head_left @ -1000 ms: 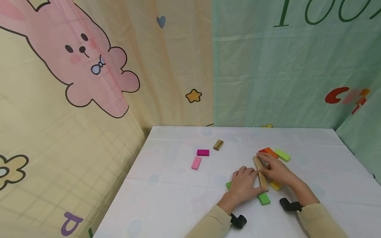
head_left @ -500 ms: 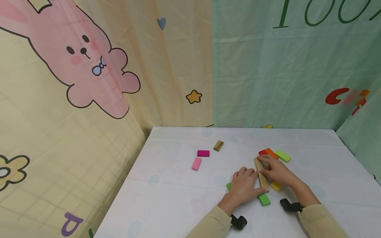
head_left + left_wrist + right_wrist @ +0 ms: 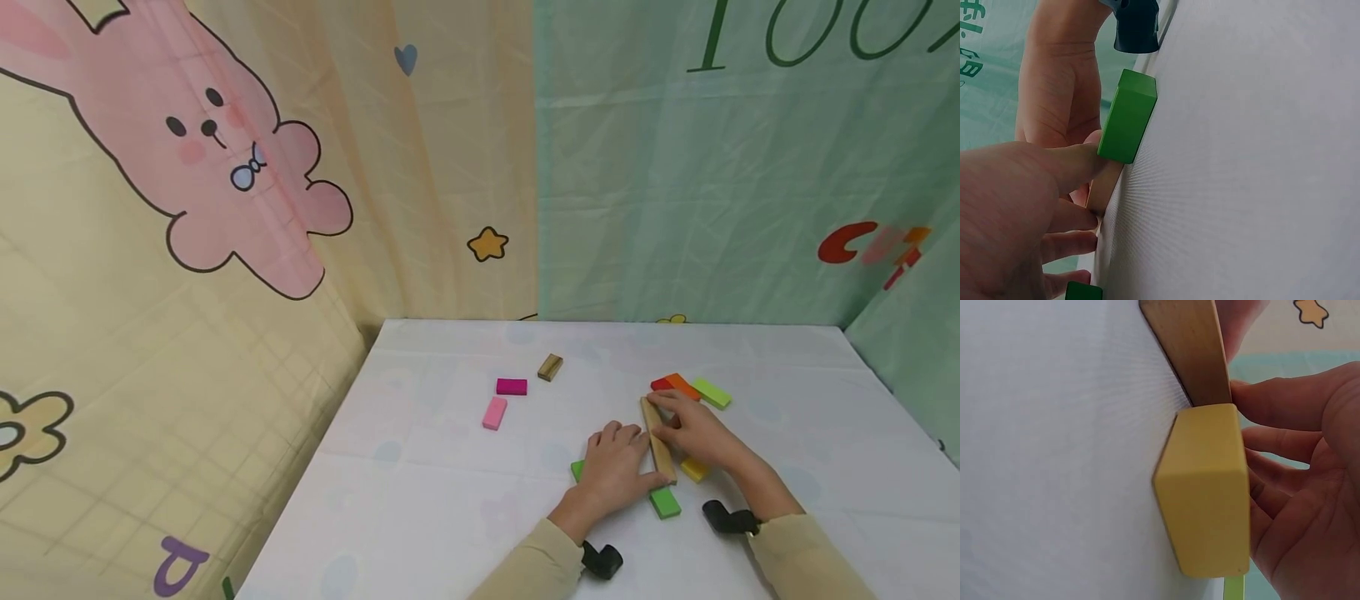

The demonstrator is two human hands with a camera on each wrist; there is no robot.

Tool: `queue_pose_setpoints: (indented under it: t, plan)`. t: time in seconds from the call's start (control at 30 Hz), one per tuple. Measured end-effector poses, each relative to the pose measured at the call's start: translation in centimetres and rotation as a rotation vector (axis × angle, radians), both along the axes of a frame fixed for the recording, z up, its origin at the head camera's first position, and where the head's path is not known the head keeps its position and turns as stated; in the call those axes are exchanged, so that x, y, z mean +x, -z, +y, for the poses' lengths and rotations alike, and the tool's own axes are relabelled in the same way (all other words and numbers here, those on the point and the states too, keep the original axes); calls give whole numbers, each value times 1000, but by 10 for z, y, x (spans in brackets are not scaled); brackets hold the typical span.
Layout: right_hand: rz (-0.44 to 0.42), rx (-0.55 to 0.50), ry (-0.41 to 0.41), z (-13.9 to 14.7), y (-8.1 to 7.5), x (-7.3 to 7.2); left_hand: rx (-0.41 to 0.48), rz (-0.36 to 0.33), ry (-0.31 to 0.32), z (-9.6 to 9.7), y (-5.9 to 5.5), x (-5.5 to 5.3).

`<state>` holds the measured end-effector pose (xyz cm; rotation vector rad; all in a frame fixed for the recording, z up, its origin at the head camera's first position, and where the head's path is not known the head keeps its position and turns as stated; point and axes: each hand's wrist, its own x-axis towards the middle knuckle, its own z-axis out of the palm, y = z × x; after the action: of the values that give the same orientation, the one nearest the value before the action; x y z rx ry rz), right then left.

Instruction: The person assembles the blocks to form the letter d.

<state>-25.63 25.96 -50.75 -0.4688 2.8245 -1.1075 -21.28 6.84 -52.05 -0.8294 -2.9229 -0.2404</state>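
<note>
A narrow strip of plain wooden block (image 3: 660,454) lies on the table between the two hands; whether it is one block or two end to end I cannot tell. My left hand (image 3: 615,467) holds its near end with the thumb, the other fingers lying along its left side. From the right, my right hand (image 3: 697,429) pinches the far part, its fingertips at the far end and its thumb on the side. A green block (image 3: 1127,119) sits by the left thumb, and a second green block (image 3: 576,470) is mostly hidden behind the left hand. Beside the right hand lies a yellow block (image 3: 1204,487).
Beyond the right hand lie a red block (image 3: 661,384), an orange block (image 3: 682,387) and a lime green block (image 3: 711,393). Further left are a magenta block (image 3: 512,387), a pink block (image 3: 494,412) and a dark-grained wooden block (image 3: 551,367). Printed curtains surround the white-covered table (image 3: 420,500).
Since a second ago, the far end of the wooden strip and the right fingertips have shifted very slightly right and nearer. The left hand stays in place.
</note>
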Motion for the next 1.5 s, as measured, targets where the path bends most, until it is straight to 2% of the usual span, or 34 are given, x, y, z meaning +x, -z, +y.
queue_pose_setpoints:
  t: [0.33,0.47,0.6,0.77,0.97,1.23,1.5]
  plan:
    - [-27,1,9,0,-8,4,28,-26,2,-1,2,1]
    - [5,20,8,6,-14,0,42,-12,7,-2,2,0]
    - [45,36,16,12,-20,-6,53,-4,10,-3,2,-1]
    - [54,89,45,17,-26,-12,56,-22,18,-3,1,-1]
    - [112,133,24,24,-33,-23,51,-49,19,-3,0,-1]
    - [139,240,-8,35,-29,-40,38,-52,15,0,-2,-1]
    - [94,276,-55,39,-25,-54,38,-64,7,1,-1,-3]
